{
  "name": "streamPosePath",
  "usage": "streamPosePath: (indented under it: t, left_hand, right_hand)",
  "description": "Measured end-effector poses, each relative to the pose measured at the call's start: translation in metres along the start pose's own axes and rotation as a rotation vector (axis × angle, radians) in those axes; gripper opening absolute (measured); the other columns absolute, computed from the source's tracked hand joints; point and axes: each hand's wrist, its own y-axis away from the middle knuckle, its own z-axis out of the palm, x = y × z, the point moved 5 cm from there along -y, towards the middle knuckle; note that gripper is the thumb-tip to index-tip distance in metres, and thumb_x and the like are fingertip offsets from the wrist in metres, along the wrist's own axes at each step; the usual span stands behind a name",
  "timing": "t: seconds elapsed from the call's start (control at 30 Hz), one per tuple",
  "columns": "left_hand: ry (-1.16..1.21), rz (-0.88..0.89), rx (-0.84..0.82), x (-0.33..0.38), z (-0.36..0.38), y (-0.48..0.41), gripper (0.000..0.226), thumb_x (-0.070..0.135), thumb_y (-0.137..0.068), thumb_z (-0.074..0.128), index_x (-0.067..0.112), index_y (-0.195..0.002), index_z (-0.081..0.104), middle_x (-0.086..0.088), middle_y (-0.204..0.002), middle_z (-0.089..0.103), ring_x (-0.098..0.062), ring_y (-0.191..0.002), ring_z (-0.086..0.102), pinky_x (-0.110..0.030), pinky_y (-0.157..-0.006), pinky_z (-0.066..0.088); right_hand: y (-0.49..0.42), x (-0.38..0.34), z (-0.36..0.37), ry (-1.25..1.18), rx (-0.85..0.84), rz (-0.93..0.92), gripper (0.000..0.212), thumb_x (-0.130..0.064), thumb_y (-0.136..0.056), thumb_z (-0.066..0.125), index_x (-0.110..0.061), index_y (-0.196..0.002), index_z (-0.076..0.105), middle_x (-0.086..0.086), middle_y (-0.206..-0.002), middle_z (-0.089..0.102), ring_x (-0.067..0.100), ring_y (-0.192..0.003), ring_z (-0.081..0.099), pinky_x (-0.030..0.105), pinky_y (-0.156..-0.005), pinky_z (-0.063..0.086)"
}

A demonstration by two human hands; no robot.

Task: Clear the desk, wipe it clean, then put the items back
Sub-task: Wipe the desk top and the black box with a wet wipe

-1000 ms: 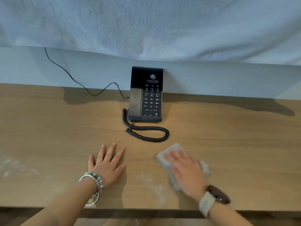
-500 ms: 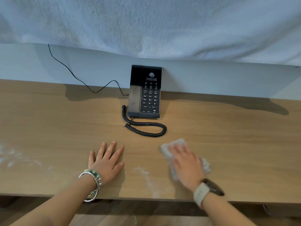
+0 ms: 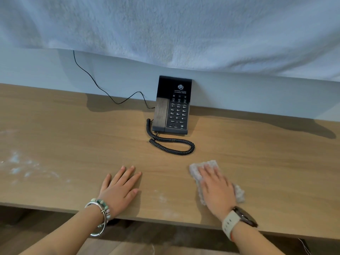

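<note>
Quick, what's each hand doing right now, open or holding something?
Left hand: open, flat on the desk, holding nothing.
Right hand: open, fingers straight, pressing the cloth onto the desk.

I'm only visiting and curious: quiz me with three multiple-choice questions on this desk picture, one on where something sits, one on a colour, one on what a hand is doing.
1. Where does the phone stand on the desk?
A. at the back, by the wall
B. at the front edge
C. at the far left end

2. What colour is the cloth?
A. red
B. pale grey
C. black

3. How does the left hand lie?
A. gripping the handset
B. flat, palm down on the desk
C. raised in the air

Answers:
1 A, the phone's top end meets the wall, far from the front edge.
2 B, pale grey cloth shows around the right hand that presses it.
3 B, it rests flat on bare wood and holds nothing.
</note>
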Motion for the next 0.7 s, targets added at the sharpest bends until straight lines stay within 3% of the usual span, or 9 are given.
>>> streamPosePath:
  t: [0.07,0.13,0.2,0.27,0.33,0.4,0.5,0.6,0.7]
  left_hand:
    - [0.032,0.004,0.044,-0.005,0.001,0.007,0.101,0.067,-0.055,-0.019,0.031,-0.148,-0.007,0.016,-0.148,-0.021,-0.005,-0.132,-0.026,-0.038,-0.114,-0.008]
    - [0.033,0.007,0.053,-0.009,0.002,0.012,0.106,0.073,-0.054,-0.021,0.027,-0.148,-0.005,0.012,-0.153,-0.015,-0.006,-0.129,-0.027,-0.036,-0.113,-0.009]
    - [0.023,-0.002,0.068,-0.011,0.003,0.012,0.099,0.065,-0.057,-0.02,0.029,-0.148,-0.004,0.012,-0.154,-0.013,-0.005,-0.131,-0.025,-0.038,-0.114,-0.007]
    - [0.026,-0.003,0.077,-0.01,0.002,0.01,0.097,0.059,-0.057,-0.019,0.031,-0.148,-0.003,0.015,-0.151,-0.017,-0.009,-0.14,-0.02,-0.04,-0.115,-0.006]
    - [0.025,-0.007,0.056,-0.009,0.003,0.011,0.097,0.058,-0.055,-0.02,0.033,-0.148,-0.004,0.018,-0.148,-0.021,-0.011,-0.143,-0.015,-0.039,-0.115,-0.006]
    - [0.051,-0.014,0.058,-0.012,0.003,0.012,0.097,0.058,-0.055,-0.019,0.034,-0.148,-0.003,0.015,-0.154,-0.014,-0.01,-0.143,-0.014,-0.039,-0.115,-0.006]
    - [0.092,-0.056,0.075,-0.021,0.005,0.019,0.097,0.06,-0.056,-0.018,0.035,-0.148,0.0,0.013,-0.156,-0.008,-0.008,-0.143,-0.013,-0.038,-0.115,-0.006]
    - [0.116,-0.101,0.093,-0.026,0.005,0.025,0.099,0.06,-0.056,-0.019,0.033,-0.148,0.002,0.012,-0.156,-0.006,-0.012,-0.144,-0.012,-0.038,-0.115,-0.005]
    - [0.094,-0.119,0.088,-0.025,0.004,0.025,0.1,0.058,-0.054,-0.021,0.035,-0.148,0.005,0.012,-0.156,-0.009,-0.013,-0.144,-0.013,-0.039,-0.115,-0.004]
  right_hand:
    - [-0.003,0.044,-0.009,-0.037,0.034,0.241,0.05,-0.039,-0.101,0.014,-0.036,-0.149,0.006,-0.011,-0.158,0.005,0.015,-0.146,0.005,0.041,-0.118,0.013]
    - [0.0,0.036,-0.006,-0.046,0.068,0.301,0.049,-0.035,-0.1,0.019,-0.033,-0.149,0.015,-0.006,-0.157,0.016,0.02,-0.144,0.016,0.045,-0.114,0.021]
    - [0.007,-0.012,0.004,-0.031,0.104,0.149,0.047,-0.032,-0.09,0.03,-0.027,-0.136,0.042,0.003,-0.14,0.05,0.03,-0.126,0.049,0.052,-0.092,0.047]
    - [0.021,-0.073,0.018,-0.057,0.061,-0.071,0.047,-0.036,-0.079,0.037,-0.028,-0.122,0.054,-0.002,-0.122,0.064,0.027,-0.109,0.063,0.047,-0.076,0.055]
    - [0.037,-0.117,0.024,-0.079,-0.011,-0.266,0.047,-0.037,-0.086,0.033,-0.036,-0.13,0.05,-0.013,-0.136,0.053,0.018,-0.124,0.052,0.045,-0.093,0.046]
    - [0.031,-0.116,0.021,-0.041,-0.039,-0.365,0.051,-0.038,-0.094,0.016,-0.041,-0.145,0.025,-0.018,-0.153,0.021,0.013,-0.143,0.019,0.045,-0.112,0.021]
    - [0.008,-0.047,0.007,0.038,0.007,-0.121,0.055,-0.041,-0.094,0.002,-0.038,-0.149,0.008,-0.014,-0.158,0.005,0.013,-0.146,0.005,0.041,-0.115,0.016]
    - [0.004,-0.004,-0.006,0.002,0.052,0.18,0.049,-0.039,-0.101,0.016,-0.036,-0.149,0.009,-0.012,-0.158,0.005,0.015,-0.146,0.006,0.04,-0.117,0.015]
    - [0.011,-0.042,0.002,-0.041,0.04,0.159,0.049,-0.039,-0.101,0.018,-0.037,-0.149,0.007,-0.012,-0.158,0.003,0.016,-0.146,0.0,0.041,-0.117,0.009]
